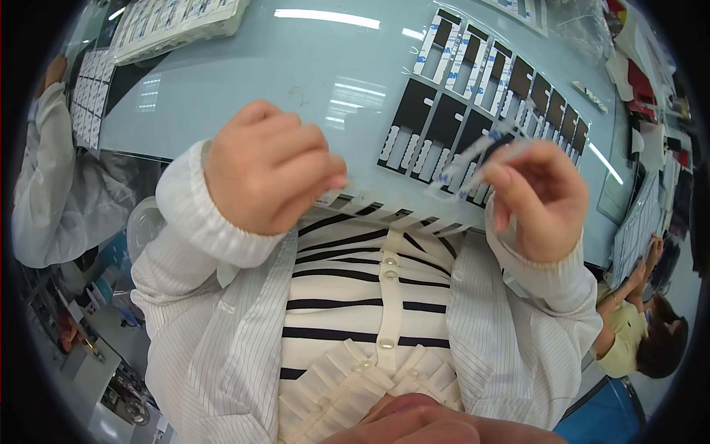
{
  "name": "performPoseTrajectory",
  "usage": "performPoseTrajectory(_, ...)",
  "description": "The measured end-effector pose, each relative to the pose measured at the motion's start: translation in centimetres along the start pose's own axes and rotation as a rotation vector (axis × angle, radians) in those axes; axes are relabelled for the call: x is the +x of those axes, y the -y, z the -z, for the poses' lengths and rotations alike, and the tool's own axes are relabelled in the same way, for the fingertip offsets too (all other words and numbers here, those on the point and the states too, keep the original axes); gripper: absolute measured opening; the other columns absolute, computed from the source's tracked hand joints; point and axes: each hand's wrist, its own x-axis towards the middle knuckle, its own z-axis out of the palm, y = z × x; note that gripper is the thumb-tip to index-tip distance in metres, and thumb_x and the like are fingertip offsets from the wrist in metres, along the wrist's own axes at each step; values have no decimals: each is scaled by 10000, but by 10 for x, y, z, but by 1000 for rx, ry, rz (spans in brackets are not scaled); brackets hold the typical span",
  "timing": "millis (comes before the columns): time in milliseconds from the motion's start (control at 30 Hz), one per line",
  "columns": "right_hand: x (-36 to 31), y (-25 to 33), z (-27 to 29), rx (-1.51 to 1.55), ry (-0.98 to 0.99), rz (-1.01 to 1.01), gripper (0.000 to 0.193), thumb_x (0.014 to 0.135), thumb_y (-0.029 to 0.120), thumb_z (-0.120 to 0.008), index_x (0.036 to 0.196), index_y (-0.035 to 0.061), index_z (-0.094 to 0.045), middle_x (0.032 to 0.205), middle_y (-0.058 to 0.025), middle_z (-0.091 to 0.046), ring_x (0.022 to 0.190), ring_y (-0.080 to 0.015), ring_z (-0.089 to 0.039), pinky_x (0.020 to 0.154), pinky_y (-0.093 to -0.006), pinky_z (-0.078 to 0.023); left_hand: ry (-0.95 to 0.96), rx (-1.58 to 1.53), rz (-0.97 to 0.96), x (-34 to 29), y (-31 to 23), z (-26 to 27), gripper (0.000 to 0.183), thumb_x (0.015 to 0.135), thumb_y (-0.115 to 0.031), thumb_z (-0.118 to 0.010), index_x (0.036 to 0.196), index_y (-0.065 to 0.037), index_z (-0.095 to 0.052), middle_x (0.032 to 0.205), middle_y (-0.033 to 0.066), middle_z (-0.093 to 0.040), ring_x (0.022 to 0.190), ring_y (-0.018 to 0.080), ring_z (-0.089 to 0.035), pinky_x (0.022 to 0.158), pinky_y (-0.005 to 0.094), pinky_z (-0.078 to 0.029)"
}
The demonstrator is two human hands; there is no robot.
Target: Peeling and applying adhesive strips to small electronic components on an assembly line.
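My right hand [536, 196] pinches a clear, blue-printed liner strip [462, 163] between thumb and fingers; the strip is blurred. It hangs over the near part of a sheet of black die-cut pieces [410, 111] with white wavy-edged strips on the glass-topped table [288, 81]. Some pieces in the far row carry blue-printed white liners [432, 50]. To the left, my left hand [270, 170] is raised above the table's near edge, its fingers curled together. Whatever its fingertips may hold is hidden.
A white tray of parts [177, 29] stands at the far left, with a sheet of small pieces [92, 96] beside it. Clear plastic film [580, 29] lies at the far right. One person's sleeve [52, 170] shows at left; another person [636, 333] sits at right.
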Motion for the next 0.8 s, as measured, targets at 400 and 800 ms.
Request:
performPoseTrajectory(400,44,-18,-24,-85,213,-242,162,899,58,-733,1028,-14,-665,902,-68,-703,573,-23,-573,496,-169,-472,-171,134,-140,-21,-16,-34,140,778,-223,-754,792,-106,-679,1031,20,-704,655,146,-520,719,332,-458)
performPoseTrajectory(800,41,-19,-22,-222,222,-180,136,896,10,-716,1003,-29,-642,876,-84,-701,547,-28,-547,478,-159,-403,-177,131,-97,-18,-23,-37,76,732,-116,-743,742,-83,-676,1047,43,-718,641,151,-513,698,341,-450)
